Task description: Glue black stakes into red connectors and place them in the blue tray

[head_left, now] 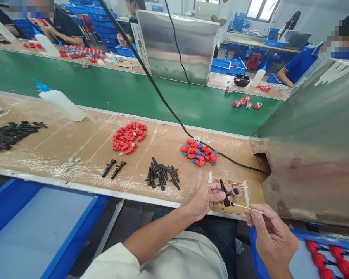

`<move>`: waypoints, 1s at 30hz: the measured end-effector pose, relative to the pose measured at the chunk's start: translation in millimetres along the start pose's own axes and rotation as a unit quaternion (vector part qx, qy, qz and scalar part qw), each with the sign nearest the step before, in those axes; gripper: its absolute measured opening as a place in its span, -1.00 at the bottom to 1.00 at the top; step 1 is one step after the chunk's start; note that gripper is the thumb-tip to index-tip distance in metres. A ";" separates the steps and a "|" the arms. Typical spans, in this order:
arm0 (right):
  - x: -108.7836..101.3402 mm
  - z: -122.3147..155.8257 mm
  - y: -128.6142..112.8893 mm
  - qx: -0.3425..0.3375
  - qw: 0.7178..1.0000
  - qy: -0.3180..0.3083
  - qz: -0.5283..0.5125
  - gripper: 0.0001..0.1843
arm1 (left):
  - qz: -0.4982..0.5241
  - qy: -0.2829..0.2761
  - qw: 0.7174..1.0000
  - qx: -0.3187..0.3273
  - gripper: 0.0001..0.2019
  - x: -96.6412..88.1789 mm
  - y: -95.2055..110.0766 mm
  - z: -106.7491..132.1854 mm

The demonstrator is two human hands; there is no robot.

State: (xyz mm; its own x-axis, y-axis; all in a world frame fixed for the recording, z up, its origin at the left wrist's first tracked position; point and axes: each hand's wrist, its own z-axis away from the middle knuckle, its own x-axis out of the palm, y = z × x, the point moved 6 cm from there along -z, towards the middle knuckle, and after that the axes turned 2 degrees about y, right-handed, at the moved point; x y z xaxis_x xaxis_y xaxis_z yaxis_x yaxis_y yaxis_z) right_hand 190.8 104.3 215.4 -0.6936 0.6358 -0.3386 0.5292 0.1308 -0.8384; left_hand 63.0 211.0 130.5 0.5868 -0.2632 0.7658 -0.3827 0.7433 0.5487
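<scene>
The left hand (205, 199) is pinching a black clip (224, 193) upright in its grip. The right hand (272, 232) is holding a thin stick (246, 208) and dabbing the tip at the clip's base, which needs steadiness. Just beyond, small cups (236, 190) are sitting on the tabletop (75, 143).

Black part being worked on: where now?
Head view, lower centre-right: black part pinched upright in the left hand at the bench's near edge, in front of two small cups, thin stick in the right hand touching its base.

1. Black: small part (224, 193) in left hand (205, 199)
2. Pale tan: thin stick (247, 208) in right hand (272, 236)
3. Red mixed with blue: heap of pieces (199, 153) beyond left hand
4. Plain green: belt (119, 93) well beyond both hands
</scene>
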 end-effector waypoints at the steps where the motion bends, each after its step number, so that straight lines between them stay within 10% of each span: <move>1: 1.1 -0.2 -0.4 -0.014 1.000 -0.006 0.004 -0.86 | 0.000 -0.001 1.000 0.001 -0.44 -0.3 0.0 0.0; 11: 12.6 -3.9 -9.5 -0.137 0.984 -0.086 0.076 -0.89 | 0.000 0.009 1.000 0.004 -0.44 -4.0 2.2 0.0; 20: 19.4 -5.2 -39.8 -0.356 0.898 -0.111 0.233 -0.87 | -0.059 0.013 0.997 0.047 -0.41 -6.6 8.8 -0.1; 30: 19.2 3.6 -46.5 -0.414 0.864 -0.173 0.229 -0.83 | -0.089 0.004 0.995 0.054 -0.39 -10.8 8.4 -0.9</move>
State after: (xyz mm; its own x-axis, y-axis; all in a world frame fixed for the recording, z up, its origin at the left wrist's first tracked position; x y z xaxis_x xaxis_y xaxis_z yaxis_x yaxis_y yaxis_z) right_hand 151.1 107.7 246.4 -0.3478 0.5176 -0.7818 0.8554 0.5166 -0.0386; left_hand 54.1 220.7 126.5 0.6574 -0.3789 0.6513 -0.3470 0.6151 0.7080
